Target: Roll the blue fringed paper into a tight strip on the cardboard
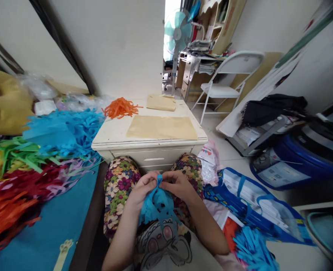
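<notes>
Over my lap hangs a blue tassel [158,206] of thin cut strips, with a small twisted loop at its top. My left hand [146,186] pinches it just below the loop, thumb against fingers. From the other side my right hand [177,183] is closed on the same twisted top, its fingertips close to the left ones. The strips fall loose beneath both hands, in front of a printed shirt. Part of the fingertips is hidden behind the loop.
Ahead stands a white cabinet [115,130] bearing an orange fringed bundle [121,108] and a tan sheet [162,127]. Blue fringed strips [66,130] and several other colours pile on the left. Another blue bundle [255,246] and a blue bag [249,199] lie at right.
</notes>
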### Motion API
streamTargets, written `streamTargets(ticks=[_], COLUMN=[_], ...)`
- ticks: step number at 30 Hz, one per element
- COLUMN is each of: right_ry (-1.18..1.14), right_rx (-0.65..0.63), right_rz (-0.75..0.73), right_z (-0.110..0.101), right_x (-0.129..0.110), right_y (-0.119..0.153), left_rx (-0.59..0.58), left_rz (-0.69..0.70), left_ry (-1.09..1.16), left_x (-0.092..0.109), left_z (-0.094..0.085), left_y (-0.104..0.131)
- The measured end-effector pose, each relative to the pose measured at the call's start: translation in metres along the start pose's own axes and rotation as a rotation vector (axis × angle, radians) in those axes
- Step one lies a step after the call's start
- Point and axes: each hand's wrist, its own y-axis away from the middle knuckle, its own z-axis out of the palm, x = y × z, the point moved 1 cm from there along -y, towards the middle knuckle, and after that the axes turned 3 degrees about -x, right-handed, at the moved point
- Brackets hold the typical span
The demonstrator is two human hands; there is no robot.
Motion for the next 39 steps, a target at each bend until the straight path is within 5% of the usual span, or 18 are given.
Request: streamTargets(ticks=[12,20,23,27,34,39], right_ry=[0.065,0.165,0.203,0.445,0.88,1.105], right_rx=[0.084,0.201,0.184,-0.003,-0.342,-0.443], right_rz=[0.032,-0.042,-0.099,-0.237,-0.153,-0.115], right_z=[0.005,0.01,0.01,0.005,-0.004,0.004], right_x=[0.008,0.01,0.011,0.011,0.007,0.008], right_y=[0.0,0.004,0.007,0.011,0.02,0.029], left_rx=[0.113,0.143,0.111,-0.031,-0.597,-0.661], left_rz=[0.097,0.301,0.277,0.159,0.019,-0.208], left_ry=[-0.111,-0.534,-0.6,-0.705,-1.183,-1.364], left_x=[-0.002,-0.007,-0.003,0.01,0.039,0.028], left_z=[-0.002,-0.005,-0.005,-0.006,-0.007,-0.015], left_y=[0.002,-0.001,0.0,0.003,0.013,0.014])
